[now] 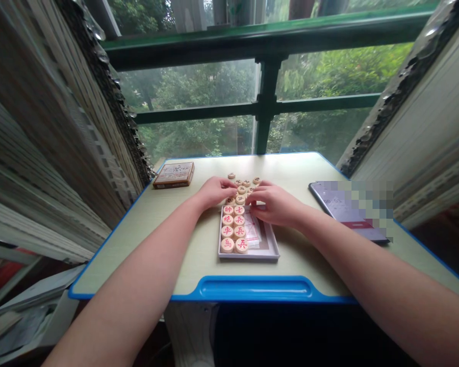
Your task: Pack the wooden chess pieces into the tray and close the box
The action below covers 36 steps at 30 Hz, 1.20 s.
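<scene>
Several round wooden Chinese chess pieces (241,189) lie loose on the desk, beyond a shallow white box (273,250). Inside the box, pieces with red characters (227,232) stand in two columns along the left side. A folded paper sheet (254,237) lies to their right. My left hand (216,191) reaches in from the left, fingers slightly apart, its tips at the edge of the loose pieces. My right hand (273,203) is bent over the box's far right corner, fingers curled at the loose pieces. Whatever its fingertips hold is hidden.
A brown patterned box (174,175) rests at the back left of the desk. On the right lies a tablet or phone (340,214), partly pixelated. The desk (145,255) has a blue rim and a blue front tray (254,288). Curtains flank the window.
</scene>
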Each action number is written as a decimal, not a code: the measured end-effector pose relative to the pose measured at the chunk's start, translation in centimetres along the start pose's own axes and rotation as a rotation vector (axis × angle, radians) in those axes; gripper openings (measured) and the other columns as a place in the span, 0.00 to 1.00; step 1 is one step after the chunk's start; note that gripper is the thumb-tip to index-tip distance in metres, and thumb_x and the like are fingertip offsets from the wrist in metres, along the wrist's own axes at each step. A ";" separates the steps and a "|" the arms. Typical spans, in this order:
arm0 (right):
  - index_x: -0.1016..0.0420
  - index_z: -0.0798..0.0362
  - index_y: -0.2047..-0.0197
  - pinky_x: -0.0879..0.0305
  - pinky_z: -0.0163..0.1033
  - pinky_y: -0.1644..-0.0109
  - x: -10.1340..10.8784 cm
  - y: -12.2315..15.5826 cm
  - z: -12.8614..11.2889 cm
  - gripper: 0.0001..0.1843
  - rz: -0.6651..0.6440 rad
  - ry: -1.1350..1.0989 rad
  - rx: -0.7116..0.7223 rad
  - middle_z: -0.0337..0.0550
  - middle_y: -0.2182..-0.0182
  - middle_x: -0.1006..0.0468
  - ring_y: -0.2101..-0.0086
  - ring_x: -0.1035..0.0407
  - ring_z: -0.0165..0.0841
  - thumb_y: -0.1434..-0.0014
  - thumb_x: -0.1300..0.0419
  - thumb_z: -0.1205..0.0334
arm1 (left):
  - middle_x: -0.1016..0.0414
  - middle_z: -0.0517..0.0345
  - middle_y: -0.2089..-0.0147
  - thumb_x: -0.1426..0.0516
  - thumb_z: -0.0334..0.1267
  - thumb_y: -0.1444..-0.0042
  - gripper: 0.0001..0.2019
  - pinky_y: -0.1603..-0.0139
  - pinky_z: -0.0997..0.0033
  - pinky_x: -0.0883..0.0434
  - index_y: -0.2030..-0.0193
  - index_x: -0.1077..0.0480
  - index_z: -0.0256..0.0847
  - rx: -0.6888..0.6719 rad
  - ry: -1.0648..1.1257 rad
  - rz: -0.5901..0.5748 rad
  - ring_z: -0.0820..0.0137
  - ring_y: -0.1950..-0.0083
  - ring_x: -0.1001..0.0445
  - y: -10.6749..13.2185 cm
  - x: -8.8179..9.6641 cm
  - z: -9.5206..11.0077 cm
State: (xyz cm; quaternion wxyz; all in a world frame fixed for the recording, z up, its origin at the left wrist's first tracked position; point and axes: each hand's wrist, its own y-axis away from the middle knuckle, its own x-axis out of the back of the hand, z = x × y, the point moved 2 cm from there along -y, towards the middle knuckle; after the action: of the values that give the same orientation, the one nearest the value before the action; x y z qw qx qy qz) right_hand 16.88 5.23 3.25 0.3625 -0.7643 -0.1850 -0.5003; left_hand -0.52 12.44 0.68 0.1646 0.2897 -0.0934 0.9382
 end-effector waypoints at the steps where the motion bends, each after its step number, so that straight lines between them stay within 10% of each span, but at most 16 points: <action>1: 0.23 0.55 0.68 0.40 0.42 0.53 0.0 0.0 -0.1 0.09 0.005 -0.004 0.008 0.44 0.72 0.22 0.70 0.33 0.32 0.52 0.42 0.72 | 0.20 0.52 0.63 0.40 0.40 0.57 0.15 0.58 0.68 0.30 0.62 0.22 0.35 -0.003 0.010 -0.017 0.66 0.62 0.25 0.0 0.1 -0.1; 23: 0.22 0.54 0.71 0.40 0.38 0.60 -1.0 -0.2 -1.5 0.06 0.055 0.026 -0.026 0.44 0.72 0.22 0.70 0.36 0.32 0.46 0.41 0.67 | 0.24 0.51 0.57 0.40 0.43 0.54 0.15 0.54 0.69 0.31 0.62 0.24 0.37 -0.080 -0.190 -0.086 0.65 0.57 0.27 0.0 0.7 0.1; 36: 0.24 0.53 0.66 0.38 0.40 0.61 1.0 0.2 0.4 0.07 0.337 0.062 -0.228 0.46 0.69 0.24 0.67 0.34 0.35 0.43 0.43 0.62 | 0.26 0.57 0.68 0.35 0.44 0.61 0.16 0.62 0.71 0.33 0.69 0.32 0.37 -0.112 0.289 0.226 0.72 0.65 0.29 0.9 0.3 2.4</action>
State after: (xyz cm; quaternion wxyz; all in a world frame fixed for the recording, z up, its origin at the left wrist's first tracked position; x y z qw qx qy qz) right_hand 17.68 5.25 3.95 0.3577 -0.8048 0.0144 -0.4735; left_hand 0.16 11.00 2.77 0.0857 0.1303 -0.1526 0.9759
